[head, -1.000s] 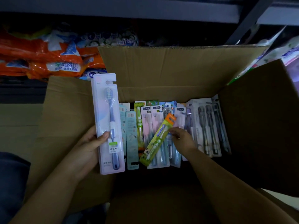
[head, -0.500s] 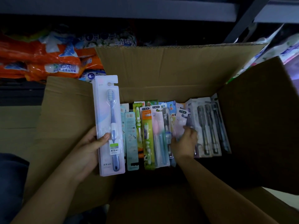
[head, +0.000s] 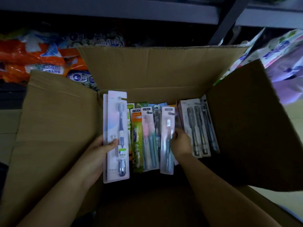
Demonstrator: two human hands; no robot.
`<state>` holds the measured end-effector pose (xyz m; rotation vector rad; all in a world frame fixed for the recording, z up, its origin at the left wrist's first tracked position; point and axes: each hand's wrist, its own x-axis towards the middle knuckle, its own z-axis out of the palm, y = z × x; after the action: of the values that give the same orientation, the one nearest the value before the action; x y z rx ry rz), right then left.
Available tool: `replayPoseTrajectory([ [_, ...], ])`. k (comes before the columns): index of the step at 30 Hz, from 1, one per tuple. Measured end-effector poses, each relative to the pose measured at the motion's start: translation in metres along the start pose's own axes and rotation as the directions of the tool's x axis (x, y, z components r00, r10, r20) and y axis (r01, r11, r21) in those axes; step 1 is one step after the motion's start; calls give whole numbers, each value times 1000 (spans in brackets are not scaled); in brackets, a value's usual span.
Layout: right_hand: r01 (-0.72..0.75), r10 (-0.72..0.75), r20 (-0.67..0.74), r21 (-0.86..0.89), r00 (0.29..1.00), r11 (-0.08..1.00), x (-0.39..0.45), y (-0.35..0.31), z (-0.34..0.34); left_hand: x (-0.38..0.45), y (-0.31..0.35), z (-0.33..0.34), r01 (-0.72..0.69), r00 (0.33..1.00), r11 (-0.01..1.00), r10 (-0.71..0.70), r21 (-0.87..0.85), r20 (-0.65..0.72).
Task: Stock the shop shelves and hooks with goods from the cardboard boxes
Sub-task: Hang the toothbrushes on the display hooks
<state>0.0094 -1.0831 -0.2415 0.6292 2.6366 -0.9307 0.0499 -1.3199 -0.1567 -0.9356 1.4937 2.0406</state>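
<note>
An open cardboard box (head: 147,72) sits below me with several packaged toothbrushes lying in a row inside. My left hand (head: 100,149) grips a pale pink pack with a blue toothbrush (head: 117,128) at the box's left side, thumb across its front. My right hand (head: 181,141) holds a clear pack with a dark-handled toothbrush (head: 167,138), lifted slightly above the row. A green-and-orange child's toothbrush pack (head: 136,138) lies in the row beside a pink-and-teal pack (head: 148,136). Dark toothbrush multipacks (head: 198,126) lie at the right.
Orange and white bagged goods (head: 32,63) fill the low shelf behind the box at left. More printed bags (head: 282,59) lie at the right. A grey shelf edge (head: 114,9) and a dark upright post (head: 227,20) run above. The box flaps (head: 54,120) spread left and right.
My right hand let go of the green-and-orange pack, which now lies in the row, reached right and picked up the clear pack. My left hand kept its pack and shifted it right, over the box.
</note>
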Motion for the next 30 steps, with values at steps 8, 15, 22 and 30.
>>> replayPoseTrajectory([
  [8, 95, -134, 253, 163, 958, 982, -17, -51, 18, -1, -1, -5, 4, 1000, 1000, -4, 6, -14],
  [15, -53, 65, 62, -170, 996, 984, -1, 7, 12, 2, -7, -3, -5, 1000, 1000, 5, -3, -7],
  [22, -18, 17, -30, -43, 999, 999, -2, 16, 31, 7, -14, -6, -5, 1000, 1000, 5, -10, -7],
  [30, -134, 96, 159, 252, 983, 958, -13, -1, 37, 10, -17, -9, -27, 1000, 1000, 27, -1, 13],
])
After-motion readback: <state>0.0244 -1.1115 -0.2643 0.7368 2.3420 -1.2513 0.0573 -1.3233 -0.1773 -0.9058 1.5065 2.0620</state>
